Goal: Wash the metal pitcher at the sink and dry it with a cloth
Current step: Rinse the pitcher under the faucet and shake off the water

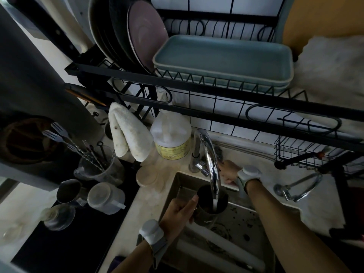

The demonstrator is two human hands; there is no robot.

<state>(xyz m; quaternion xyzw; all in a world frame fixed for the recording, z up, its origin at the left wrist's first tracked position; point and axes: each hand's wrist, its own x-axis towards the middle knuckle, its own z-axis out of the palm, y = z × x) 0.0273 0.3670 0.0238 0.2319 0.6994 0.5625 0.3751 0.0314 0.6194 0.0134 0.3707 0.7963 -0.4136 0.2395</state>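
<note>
Head view puts me early in the wash: my left hand [180, 210] is wrapped round the metal pitcher [211, 205] under the faucet [208, 160], water running in. My right hand [228, 171] reaches behind the faucet; its grip I cannot tell. Scrubbing and drying seem still ahead. One pitcher, one faucet, one white cloth [128, 133] left of the faucet.

Dim kitchen, white tiled wall [222, 107], black dish rack [197, 83], seemingly pale marbled countertop [323, 201]
</note>
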